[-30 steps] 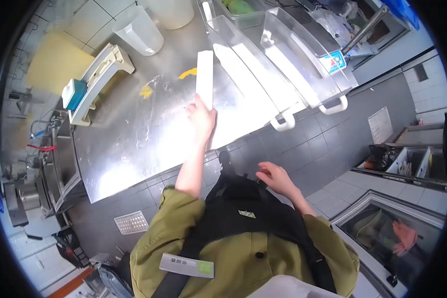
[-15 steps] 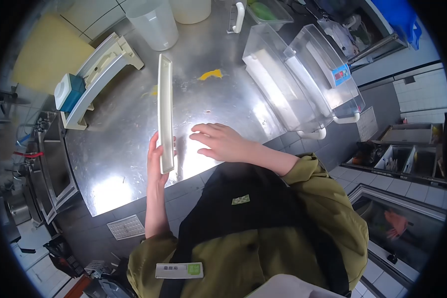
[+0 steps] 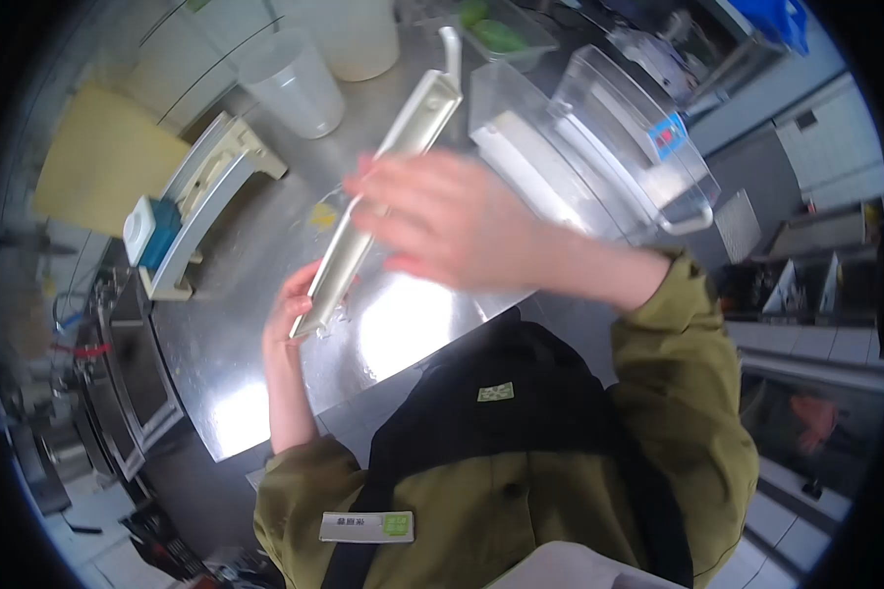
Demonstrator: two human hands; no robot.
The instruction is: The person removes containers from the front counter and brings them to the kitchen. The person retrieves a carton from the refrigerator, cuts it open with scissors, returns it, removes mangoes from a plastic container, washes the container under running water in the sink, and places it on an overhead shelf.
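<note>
A long, narrow white tray-like piece (image 3: 340,263) slants over the steel table, its hollow side facing up. My left hand (image 3: 291,302) is closed round its lower end. Over its middle is my right hand (image 3: 452,218), blurred by motion, with fingers that point left and cover part of the piece. Whether those fingers touch it cannot be made out. A white handle (image 3: 451,54) shows at the far end of the piece.
Clear bins (image 3: 530,147) with white inserts lie at the right of the steel table (image 3: 255,344). Plastic containers (image 3: 300,90) stand at the back. A grey-white stand (image 3: 198,206) with a teal box (image 3: 157,234) is at the left.
My left hand has picked up the white piece, which was lying on the table, and tilted its far end rightwards. My right hand has come up from beside my body to over the piece.
</note>
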